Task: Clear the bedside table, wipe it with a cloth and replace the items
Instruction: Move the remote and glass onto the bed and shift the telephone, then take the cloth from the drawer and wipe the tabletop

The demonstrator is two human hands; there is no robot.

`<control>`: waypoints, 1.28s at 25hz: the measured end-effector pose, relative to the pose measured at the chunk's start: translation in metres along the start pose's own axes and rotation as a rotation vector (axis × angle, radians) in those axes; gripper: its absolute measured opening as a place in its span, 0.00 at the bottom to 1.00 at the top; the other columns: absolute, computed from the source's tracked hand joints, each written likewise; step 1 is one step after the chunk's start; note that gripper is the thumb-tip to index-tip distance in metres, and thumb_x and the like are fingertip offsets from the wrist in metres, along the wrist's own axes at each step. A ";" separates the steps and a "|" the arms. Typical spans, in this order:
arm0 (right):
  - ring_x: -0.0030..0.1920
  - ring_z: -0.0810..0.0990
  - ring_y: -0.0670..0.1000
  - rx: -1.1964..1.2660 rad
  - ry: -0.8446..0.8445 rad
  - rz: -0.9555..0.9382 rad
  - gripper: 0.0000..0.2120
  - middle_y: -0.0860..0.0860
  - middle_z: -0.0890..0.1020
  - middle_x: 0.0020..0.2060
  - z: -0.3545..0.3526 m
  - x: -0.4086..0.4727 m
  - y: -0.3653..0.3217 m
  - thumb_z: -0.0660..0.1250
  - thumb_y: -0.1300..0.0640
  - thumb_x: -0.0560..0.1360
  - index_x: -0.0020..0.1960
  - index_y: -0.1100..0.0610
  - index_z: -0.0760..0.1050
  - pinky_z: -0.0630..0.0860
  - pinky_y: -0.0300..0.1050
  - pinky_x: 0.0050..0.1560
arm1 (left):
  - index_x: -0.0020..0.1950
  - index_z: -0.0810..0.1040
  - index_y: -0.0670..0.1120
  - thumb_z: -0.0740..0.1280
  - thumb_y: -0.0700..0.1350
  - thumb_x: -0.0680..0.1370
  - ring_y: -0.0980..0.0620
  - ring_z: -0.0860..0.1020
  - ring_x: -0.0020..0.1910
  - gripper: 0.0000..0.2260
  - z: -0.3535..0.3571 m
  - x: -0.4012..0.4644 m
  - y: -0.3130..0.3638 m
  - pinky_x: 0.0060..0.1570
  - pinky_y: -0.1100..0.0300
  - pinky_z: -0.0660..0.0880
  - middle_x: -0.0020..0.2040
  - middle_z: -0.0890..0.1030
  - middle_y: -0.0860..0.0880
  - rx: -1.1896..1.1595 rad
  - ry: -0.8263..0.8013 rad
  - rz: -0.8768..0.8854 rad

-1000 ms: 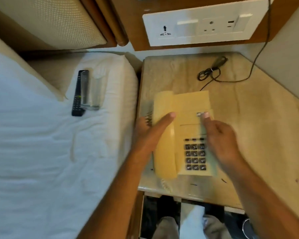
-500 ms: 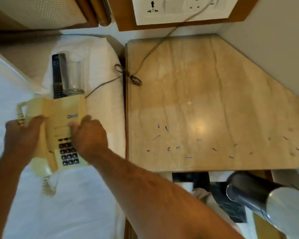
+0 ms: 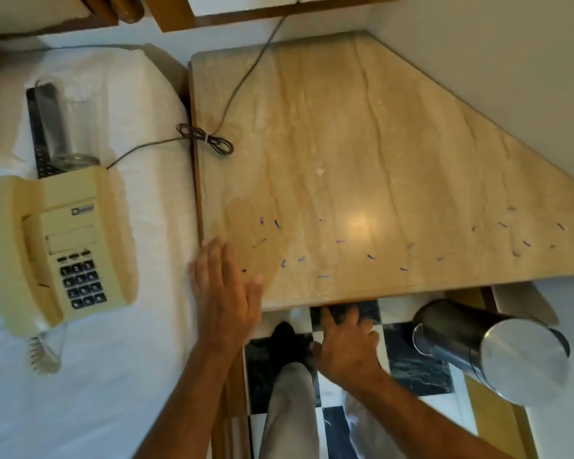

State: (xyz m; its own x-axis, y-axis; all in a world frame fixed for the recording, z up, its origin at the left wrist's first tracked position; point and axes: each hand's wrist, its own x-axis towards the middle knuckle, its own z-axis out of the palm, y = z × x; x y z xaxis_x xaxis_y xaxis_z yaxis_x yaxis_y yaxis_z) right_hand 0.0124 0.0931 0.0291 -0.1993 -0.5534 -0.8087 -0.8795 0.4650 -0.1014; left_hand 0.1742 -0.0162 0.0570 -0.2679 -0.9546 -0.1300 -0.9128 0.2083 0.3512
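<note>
A cream telephone [image 3: 58, 250] is seen set on the white bed [image 3: 96, 376], handset on its cradle, with its coiled cord [image 3: 42, 354] trailing toward the near side. Behind it, a black remote control [image 3: 37, 127] and a clear drinking glass [image 3: 68, 127] are laid on the sheet, the glass touching the telephone's far edge. A thin cable [image 3: 246, 77] with a tied bundle is run from the wall across the marble table [image 3: 362, 144] to the telephone. Small blue-purple flecks [image 3: 371, 257] are scattered along the table's near part. The left hand [image 3: 226, 293] is held flat over the table's near-left corner, fingers spread and grasping nothing. The right hand [image 3: 345, 346] is lowered below the table's front edge, its fingers curled loosely and empty. A steel bin [image 3: 491, 349] is visible on the chequered floor [image 3: 411, 366].
</note>
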 end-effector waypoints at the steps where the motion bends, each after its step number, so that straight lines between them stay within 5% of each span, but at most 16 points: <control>1: 0.71 0.63 0.68 -0.075 -0.011 0.008 0.32 0.65 0.61 0.74 0.006 0.010 0.012 0.62 0.41 0.78 0.78 0.46 0.56 0.66 0.62 0.70 | 0.76 0.63 0.33 0.54 0.55 0.80 0.33 0.61 0.78 0.33 0.012 0.005 -0.001 0.74 0.33 0.58 0.77 0.64 0.32 0.037 -0.029 -0.012; 5: 0.71 0.67 0.66 -0.125 0.082 -0.097 0.28 0.63 0.67 0.74 0.013 0.051 0.022 0.62 0.47 0.80 0.76 0.53 0.62 0.68 0.59 0.69 | 0.77 0.62 0.32 0.54 0.56 0.78 0.30 0.59 0.78 0.35 0.035 0.034 -0.013 0.76 0.33 0.52 0.78 0.61 0.30 0.185 -0.083 0.056; 9: 0.80 0.52 0.67 -0.423 0.127 -0.212 0.31 0.63 0.53 0.81 0.027 0.080 0.025 0.59 0.53 0.83 0.80 0.63 0.52 0.55 0.63 0.78 | 0.78 0.58 0.34 0.52 0.57 0.79 0.34 0.54 0.80 0.35 0.045 0.045 -0.016 0.77 0.36 0.46 0.80 0.56 0.32 0.232 -0.059 0.118; 12: 0.77 0.59 0.67 -0.615 0.164 -0.255 0.27 0.65 0.60 0.78 0.035 0.082 0.027 0.59 0.55 0.83 0.78 0.65 0.58 0.60 0.64 0.75 | 0.79 0.57 0.34 0.52 0.57 0.80 0.35 0.53 0.81 0.35 0.045 0.044 -0.022 0.78 0.37 0.48 0.81 0.55 0.33 0.233 -0.077 0.134; 17: 0.70 0.70 0.61 -0.628 -0.010 -0.293 0.21 0.61 0.72 0.70 0.091 0.043 0.043 0.61 0.54 0.82 0.72 0.61 0.68 0.66 0.55 0.72 | 0.79 0.56 0.34 0.52 0.58 0.80 0.36 0.51 0.81 0.36 0.045 0.046 -0.022 0.79 0.38 0.47 0.81 0.53 0.34 0.222 -0.070 0.152; 21: 0.69 0.74 0.58 -0.259 -0.106 -0.295 0.15 0.58 0.77 0.68 0.122 -0.004 0.053 0.57 0.58 0.85 0.69 0.60 0.72 0.68 0.50 0.71 | 0.79 0.57 0.34 0.53 0.57 0.79 0.36 0.52 0.81 0.35 0.045 0.044 -0.022 0.79 0.39 0.47 0.81 0.54 0.34 0.221 -0.043 0.147; 24: 0.43 0.86 0.53 -0.036 0.050 -0.167 0.10 0.52 0.86 0.44 0.098 -0.038 0.048 0.61 0.50 0.81 0.51 0.51 0.80 0.79 0.46 0.42 | 0.79 0.57 0.35 0.53 0.56 0.79 0.36 0.52 0.81 0.35 0.046 0.044 -0.023 0.79 0.40 0.47 0.81 0.54 0.34 0.224 -0.040 0.155; 26: 0.28 0.80 0.52 0.133 0.388 -0.219 0.12 0.49 0.81 0.30 0.080 -0.037 0.047 0.62 0.48 0.78 0.40 0.51 0.78 0.69 0.39 0.29 | 0.79 0.57 0.35 0.53 0.56 0.80 0.37 0.51 0.81 0.34 0.046 0.044 -0.023 0.79 0.40 0.47 0.81 0.54 0.35 0.225 -0.033 0.158; 28: 0.38 0.82 0.52 0.127 0.498 -0.337 0.07 0.50 0.82 0.40 0.057 -0.012 0.047 0.67 0.48 0.76 0.49 0.51 0.79 0.71 0.41 0.34 | 0.80 0.56 0.35 0.54 0.56 0.80 0.37 0.50 0.82 0.34 0.046 0.043 -0.023 0.79 0.41 0.45 0.82 0.53 0.35 0.219 -0.033 0.154; 30: 0.57 0.78 0.57 0.011 0.234 -0.284 0.24 0.54 0.78 0.58 0.039 0.029 0.041 0.71 0.42 0.74 0.67 0.49 0.72 0.79 0.50 0.49 | 0.79 0.57 0.35 0.54 0.56 0.80 0.38 0.50 0.82 0.34 0.046 0.043 -0.024 0.79 0.41 0.45 0.82 0.53 0.35 0.218 -0.023 0.159; 32: 0.61 0.74 0.62 -0.192 0.058 -0.165 0.37 0.58 0.73 0.64 0.041 0.057 0.024 0.70 0.35 0.72 0.74 0.47 0.63 0.80 0.53 0.51 | 0.79 0.57 0.35 0.54 0.56 0.80 0.38 0.50 0.82 0.34 0.046 0.042 -0.024 0.79 0.41 0.45 0.82 0.53 0.35 0.213 -0.019 0.164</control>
State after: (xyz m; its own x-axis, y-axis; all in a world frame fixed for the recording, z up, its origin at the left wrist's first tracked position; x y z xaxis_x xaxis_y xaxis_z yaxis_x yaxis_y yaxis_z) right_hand -0.0028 0.1010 -0.0435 -0.0659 -0.6523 -0.7551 -0.9669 0.2287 -0.1131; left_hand 0.1711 -0.0520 0.0006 -0.4219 -0.9005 -0.1057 -0.9003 0.4023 0.1664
